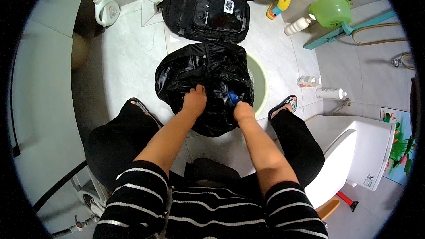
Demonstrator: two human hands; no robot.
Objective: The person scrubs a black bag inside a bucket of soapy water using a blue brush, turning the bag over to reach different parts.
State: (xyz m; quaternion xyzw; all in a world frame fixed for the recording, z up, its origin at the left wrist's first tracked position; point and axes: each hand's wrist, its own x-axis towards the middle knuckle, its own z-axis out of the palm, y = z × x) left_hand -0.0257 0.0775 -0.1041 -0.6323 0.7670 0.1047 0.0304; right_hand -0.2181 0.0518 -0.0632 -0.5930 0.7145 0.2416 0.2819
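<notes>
A wet, shiny black backpack (181,73) lies draped over a pale green basin (262,84) on the floor between my feet. My left hand (195,100) presses on the bag with bent fingers, holding its fabric. To the right, my right hand (244,111) is closed around a small blue brush-like tool (233,97), which rests against the bag's wet surface. My fingers hide most of that tool, so its exact kind is unclear. Just beyond lies a second black backpack (206,13) with a white patch, flat on the tiles.
A white jug (105,9) stands far left, near a floor drain (158,7). Far right are a yellow bottle (280,4), a white bottle (299,25) and green basins (331,11). Two bottles (331,93) lie by the right wall, near a white toilet (341,150).
</notes>
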